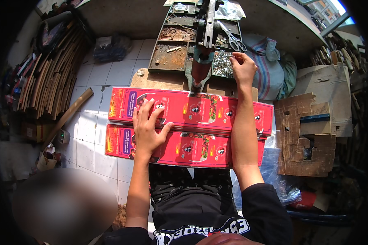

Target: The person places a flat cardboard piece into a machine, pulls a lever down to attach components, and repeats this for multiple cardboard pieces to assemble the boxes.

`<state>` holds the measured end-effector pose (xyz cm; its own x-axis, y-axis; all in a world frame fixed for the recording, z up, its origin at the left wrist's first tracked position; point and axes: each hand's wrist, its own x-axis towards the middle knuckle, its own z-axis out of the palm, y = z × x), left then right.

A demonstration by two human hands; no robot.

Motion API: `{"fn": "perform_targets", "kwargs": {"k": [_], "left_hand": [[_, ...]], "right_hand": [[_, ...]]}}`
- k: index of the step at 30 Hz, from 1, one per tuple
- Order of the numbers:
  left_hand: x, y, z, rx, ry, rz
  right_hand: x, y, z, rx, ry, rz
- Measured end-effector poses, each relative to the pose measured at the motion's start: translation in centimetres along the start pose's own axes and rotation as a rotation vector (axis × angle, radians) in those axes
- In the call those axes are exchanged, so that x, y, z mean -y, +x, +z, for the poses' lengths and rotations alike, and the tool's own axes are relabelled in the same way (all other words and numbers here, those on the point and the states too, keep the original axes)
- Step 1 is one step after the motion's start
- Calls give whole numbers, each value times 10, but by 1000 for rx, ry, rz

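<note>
Strips (192, 112): two red stacks at one press (201, 67), long axis left-right, purple-panel ends leftward. Left hand (148, 127): spread on farther stack. Right hand (244, 70): fingertips pinched near scissors (234, 41); cannot tell on what.

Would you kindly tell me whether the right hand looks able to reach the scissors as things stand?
Probably yes: the right hand is just below the scissors, near their handles, and nothing visible blocks the way, though its fingertips may already pinch something small.
</note>
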<state>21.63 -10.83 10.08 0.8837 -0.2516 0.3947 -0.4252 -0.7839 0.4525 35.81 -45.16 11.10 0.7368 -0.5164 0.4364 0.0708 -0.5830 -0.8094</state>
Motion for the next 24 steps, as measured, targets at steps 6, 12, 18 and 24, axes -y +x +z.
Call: {"fn": "perform_targets", "kwargs": {"k": [6,12,18,24], "left_hand": [[0,0,0,-3,4,3],[0,-1,-1,-2,11,3],[0,0,1,-2,11,5],[0,-1,0,1,14,2]], "right_hand": [[-6,2,1,11,-15,-13],[13,-1,-3,47,29,102],[-4,1,1,6,11,-25],[3,1,-1,31,42,55]]}}
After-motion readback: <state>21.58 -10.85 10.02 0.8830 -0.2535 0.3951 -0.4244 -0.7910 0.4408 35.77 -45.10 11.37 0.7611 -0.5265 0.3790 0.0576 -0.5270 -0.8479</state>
